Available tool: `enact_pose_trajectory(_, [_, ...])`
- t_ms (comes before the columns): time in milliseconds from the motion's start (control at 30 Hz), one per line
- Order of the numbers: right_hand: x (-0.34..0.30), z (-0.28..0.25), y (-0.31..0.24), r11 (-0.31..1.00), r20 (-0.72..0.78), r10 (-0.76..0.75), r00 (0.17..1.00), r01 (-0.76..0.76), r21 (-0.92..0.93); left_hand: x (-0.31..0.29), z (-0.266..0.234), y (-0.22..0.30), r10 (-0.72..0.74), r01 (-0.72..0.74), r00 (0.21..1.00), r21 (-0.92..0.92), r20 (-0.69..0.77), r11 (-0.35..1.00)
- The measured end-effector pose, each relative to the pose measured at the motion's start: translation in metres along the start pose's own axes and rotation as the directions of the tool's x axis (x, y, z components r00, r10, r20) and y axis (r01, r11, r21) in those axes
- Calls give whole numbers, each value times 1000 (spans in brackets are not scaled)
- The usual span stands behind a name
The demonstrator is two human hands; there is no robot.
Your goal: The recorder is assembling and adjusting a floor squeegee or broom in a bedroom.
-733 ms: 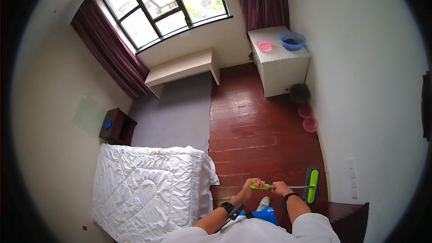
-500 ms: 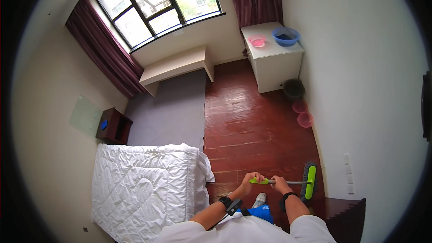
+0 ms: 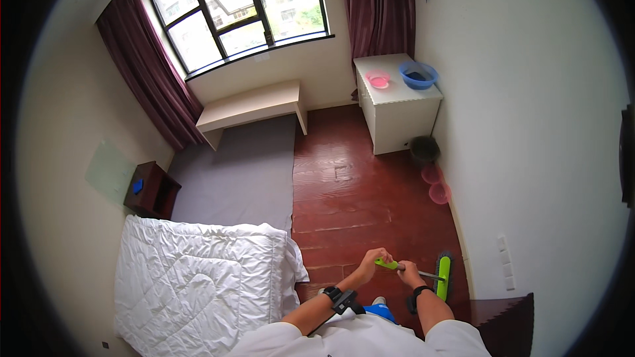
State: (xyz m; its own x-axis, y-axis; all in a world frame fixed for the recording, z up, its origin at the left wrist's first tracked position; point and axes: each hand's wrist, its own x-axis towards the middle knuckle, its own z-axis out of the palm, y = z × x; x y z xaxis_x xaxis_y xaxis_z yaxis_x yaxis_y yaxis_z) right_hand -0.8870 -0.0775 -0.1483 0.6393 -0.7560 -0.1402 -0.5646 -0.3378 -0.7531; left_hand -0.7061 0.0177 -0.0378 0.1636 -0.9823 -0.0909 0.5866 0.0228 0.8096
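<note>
Head | hands, left (image 3: 376,256) and right (image 3: 409,272): wrapped round broom handle (image 3: 387,264) | broom head (image 3: 444,277) (green) to their right

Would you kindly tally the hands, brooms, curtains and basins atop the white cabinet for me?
Hands: 2 (left hand, right hand)
Brooms: 1 (green-headed broom)
Curtains: 2 (left curtain, right curtain)
Basins on white cabinet: 2 (pink basin, blue basin)
Total: 7
</note>
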Motion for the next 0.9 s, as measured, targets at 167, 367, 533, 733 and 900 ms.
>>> enact_pose_trajectory(167, [28, 56, -95, 997, 198, -68, 978, 62, 34, -51, -62, 88, -26, 24, 998, -26, -53, 999])
enact_pose_trajectory(367, [30, 177, -241, 980, 602, -198, 773, 155, 123, -193, -161, 173, 166, -136, 949, 128, -268, 982])
enact_pose_trajectory(533, [26, 278, -305, 878, 766, -407, 497, 445, 178, -300, -194, 211, 244, -210, 835, 123, -493, 970])
enact_pose_trajectory(733, [-8, 320, -387, 866, 879, -337, 338, 478, 148, -374, -197, 236, 437, -349, 705, 264, -559, 899])
enact_pose_trajectory(900, [-8, 333, -390, 876, 891, -269, 367, 478, 67, -371, -219, 227, 504, -480, 675, 199, -539, 854])
